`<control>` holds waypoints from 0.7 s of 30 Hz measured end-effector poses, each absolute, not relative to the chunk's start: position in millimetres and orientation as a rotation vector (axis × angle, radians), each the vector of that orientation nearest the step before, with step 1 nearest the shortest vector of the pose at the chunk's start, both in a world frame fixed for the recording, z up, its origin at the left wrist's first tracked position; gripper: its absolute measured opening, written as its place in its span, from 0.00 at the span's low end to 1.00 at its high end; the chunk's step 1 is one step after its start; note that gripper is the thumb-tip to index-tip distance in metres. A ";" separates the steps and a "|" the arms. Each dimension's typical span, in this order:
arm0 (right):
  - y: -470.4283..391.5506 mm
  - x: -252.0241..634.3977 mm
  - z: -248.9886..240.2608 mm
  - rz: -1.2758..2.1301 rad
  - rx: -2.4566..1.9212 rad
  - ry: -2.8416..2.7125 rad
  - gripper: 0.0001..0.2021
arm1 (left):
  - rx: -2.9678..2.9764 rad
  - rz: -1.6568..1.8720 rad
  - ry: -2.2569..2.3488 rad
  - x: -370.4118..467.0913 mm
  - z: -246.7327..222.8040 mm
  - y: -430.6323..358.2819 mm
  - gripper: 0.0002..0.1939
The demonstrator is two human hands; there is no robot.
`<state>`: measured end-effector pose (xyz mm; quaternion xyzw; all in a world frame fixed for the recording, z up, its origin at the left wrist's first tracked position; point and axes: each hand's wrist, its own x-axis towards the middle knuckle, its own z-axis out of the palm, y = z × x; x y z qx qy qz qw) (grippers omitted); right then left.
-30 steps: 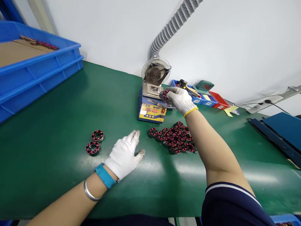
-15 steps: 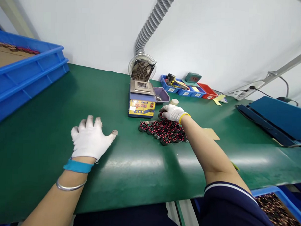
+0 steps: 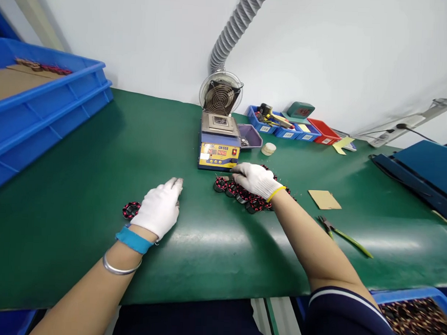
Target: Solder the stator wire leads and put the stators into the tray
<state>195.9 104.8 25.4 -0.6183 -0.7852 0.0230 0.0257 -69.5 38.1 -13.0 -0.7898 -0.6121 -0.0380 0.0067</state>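
Note:
My left hand (image 3: 159,208), in a white glove, is low over the green table with its fingers stretched out side by side. Just left of its palm, a single black ring wound with red wire (image 3: 131,209) lies on the table. Similar rings form a cluster (image 3: 252,203) in front of the yellow and blue device (image 3: 219,155). My right hand (image 3: 255,179), also gloved, reaches over this cluster with extended fingers near the device's lower right corner. It covers several rings, and nothing shows between its fingers.
A blue crate (image 3: 49,107) stands at the left. Behind the device are a fan (image 3: 221,96), a purple tray (image 3: 249,135) and small bins (image 3: 287,132). A white round piece (image 3: 268,149), cardboard (image 3: 324,200) and green-handled pliers (image 3: 347,238) lie right. Dark blue equipment (image 3: 424,174) stands far right.
My left hand has moved right and drawn its spread fingers together; a ring now shows beside it. My right hand has come nearer, over the cluster. The view has shifted, and the pliers show fully.

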 end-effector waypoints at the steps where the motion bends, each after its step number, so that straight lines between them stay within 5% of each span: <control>1: 103.4 189.9 23.2 0.092 -1.861 -2.479 0.20 | -2.468 -0.129 -1.932 -68.8 -13.1 37.8 0.29; 12: 90.7 178.3 25.5 0.167 -1.735 -2.700 0.19 | -2.472 -0.060 -2.133 -70.0 -7.9 33.1 0.30; 21: 132.5 121.8 28.2 -0.144 -1.967 -2.939 0.21 | -2.440 0.093 -2.129 -71.0 0.3 30.4 0.32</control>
